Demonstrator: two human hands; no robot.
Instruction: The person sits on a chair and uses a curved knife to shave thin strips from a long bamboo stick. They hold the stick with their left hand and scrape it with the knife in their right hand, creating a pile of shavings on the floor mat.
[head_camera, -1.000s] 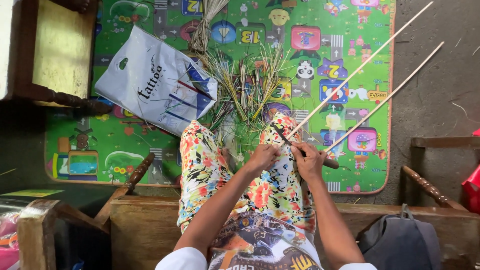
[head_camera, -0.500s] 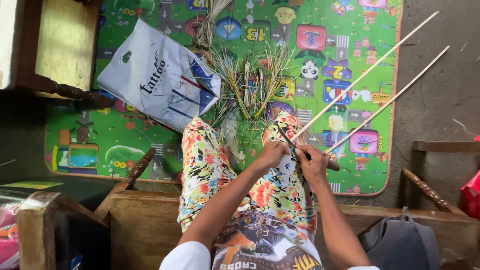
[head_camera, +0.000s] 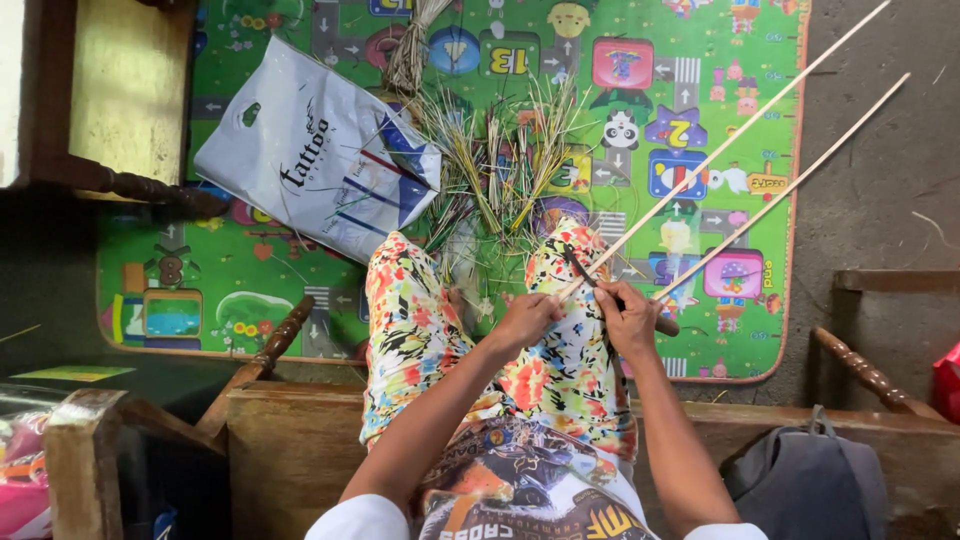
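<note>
- My left hand (head_camera: 525, 318) pinches the near end of one long pale stick (head_camera: 735, 145) over my right knee.
- My right hand (head_camera: 628, 318) is closed round a dark-bladed knife (head_camera: 590, 278) laid against that stick; a second stick (head_camera: 790, 185) runs just beside it, both slanting out over the green play mat (head_camera: 250, 270).
- I judge the work partly done: a heap of thin split strips (head_camera: 500, 165) already lies between my feet beside a white plastic bag (head_camera: 300, 150).
- Both sticks look mostly whole, so most splitting remains.
</note>
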